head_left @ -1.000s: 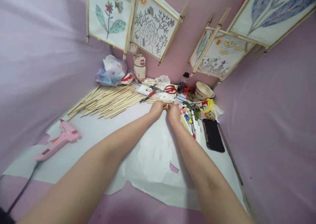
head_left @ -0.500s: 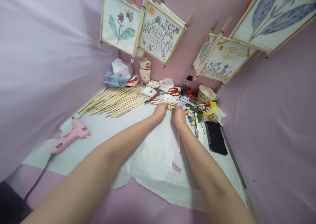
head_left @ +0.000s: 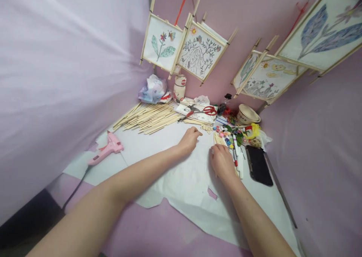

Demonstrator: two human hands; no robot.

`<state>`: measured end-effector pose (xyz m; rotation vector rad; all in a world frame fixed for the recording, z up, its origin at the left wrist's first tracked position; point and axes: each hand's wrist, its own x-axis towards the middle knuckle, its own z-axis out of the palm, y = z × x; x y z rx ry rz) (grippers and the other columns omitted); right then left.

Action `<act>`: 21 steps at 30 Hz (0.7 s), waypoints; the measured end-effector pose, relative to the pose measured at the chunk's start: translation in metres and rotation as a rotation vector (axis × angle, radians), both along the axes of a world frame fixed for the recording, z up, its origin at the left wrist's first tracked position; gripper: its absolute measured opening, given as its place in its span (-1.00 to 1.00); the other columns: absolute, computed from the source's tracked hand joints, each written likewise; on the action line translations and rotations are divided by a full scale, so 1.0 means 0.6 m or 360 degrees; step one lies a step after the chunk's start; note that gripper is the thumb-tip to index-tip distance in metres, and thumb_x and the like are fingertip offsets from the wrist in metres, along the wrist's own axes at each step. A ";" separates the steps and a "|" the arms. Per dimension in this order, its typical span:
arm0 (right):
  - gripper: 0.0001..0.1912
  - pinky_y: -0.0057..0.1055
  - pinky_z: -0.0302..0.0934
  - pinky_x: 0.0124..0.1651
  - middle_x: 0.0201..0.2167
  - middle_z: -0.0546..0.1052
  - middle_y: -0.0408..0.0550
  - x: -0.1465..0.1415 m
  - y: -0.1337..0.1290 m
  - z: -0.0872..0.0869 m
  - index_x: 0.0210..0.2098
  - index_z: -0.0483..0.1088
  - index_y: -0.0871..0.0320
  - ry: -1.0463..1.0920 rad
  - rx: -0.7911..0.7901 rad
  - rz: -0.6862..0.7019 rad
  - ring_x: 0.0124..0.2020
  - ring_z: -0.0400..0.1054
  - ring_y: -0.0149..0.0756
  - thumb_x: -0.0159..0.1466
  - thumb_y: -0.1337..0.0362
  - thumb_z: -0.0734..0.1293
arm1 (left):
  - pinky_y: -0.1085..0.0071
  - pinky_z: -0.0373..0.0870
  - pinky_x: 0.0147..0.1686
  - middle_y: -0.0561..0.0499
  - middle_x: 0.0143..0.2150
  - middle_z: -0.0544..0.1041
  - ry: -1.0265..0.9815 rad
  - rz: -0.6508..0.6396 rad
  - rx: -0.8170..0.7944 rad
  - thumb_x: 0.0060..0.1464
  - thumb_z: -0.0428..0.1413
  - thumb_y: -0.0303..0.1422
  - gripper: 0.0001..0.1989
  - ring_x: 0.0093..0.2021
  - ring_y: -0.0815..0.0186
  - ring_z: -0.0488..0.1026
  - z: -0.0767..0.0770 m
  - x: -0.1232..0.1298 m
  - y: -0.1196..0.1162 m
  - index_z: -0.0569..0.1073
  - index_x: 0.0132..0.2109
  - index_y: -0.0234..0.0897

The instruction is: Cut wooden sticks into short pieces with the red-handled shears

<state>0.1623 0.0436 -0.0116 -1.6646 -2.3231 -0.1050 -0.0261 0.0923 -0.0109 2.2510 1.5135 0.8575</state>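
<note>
- A small flat bundle of pale wooden sticks (head_left: 219,139) lies on the white paper sheet (head_left: 181,177) that covers the worktop, just beyond the right hand (head_left: 222,162).
- The right hand rests palm down on the paper, fingers curled; whether its grip is clenched on a stick cannot be told.
- The left hand (head_left: 190,139) lies well apart from it, fingers loose and released, touching only paper.
- Coloured marker pens (head_left: 236,151) and a black phone (head_left: 258,165) lie to the right.
- A big heap of long bamboo sticks (head_left: 149,117), red-handled scissors (head_left: 202,110) and a pink glue gun (head_left: 106,152) lie farther out.
</note>
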 end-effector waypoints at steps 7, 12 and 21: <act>-0.67 -0.11 0.19 0.11 -0.01 0.51 0.25 0.037 -0.040 -0.017 -0.07 0.50 0.32 0.0031 0.0200 -0.0084 0.03 0.29 0.07 0.24 0.50 0.21 | 0.42 0.38 0.05 -0.08 0.00 0.49 0.0060 -0.0016 -0.0077 0.09 0.02 -0.60 -0.65 -0.03 0.30 0.48 0.018 -0.055 -0.101 0.57 -0.06 -0.28; -0.71 -0.05 0.20 0.17 -0.04 0.52 0.21 0.028 -0.067 -0.016 -0.06 0.49 0.30 0.0373 0.0371 0.0063 0.05 0.29 0.02 0.30 0.36 0.23 | 0.26 0.33 0.13 -0.15 -0.02 0.54 0.0213 0.0266 -0.0106 0.09 0.04 -0.55 -0.68 0.05 0.15 0.46 0.038 -0.154 -0.089 0.57 -0.04 -0.32; -0.79 -0.02 0.25 0.15 -0.07 0.52 0.13 0.022 -0.083 -0.025 -0.13 0.47 0.21 0.0634 0.0432 0.0247 0.04 0.32 -0.05 0.34 0.35 0.23 | 0.15 0.44 0.01 -0.13 -0.01 0.53 0.0560 0.0567 -0.0280 0.25 0.09 -0.34 -0.78 -0.01 0.16 0.49 0.058 -0.208 0.046 0.51 -0.02 -0.32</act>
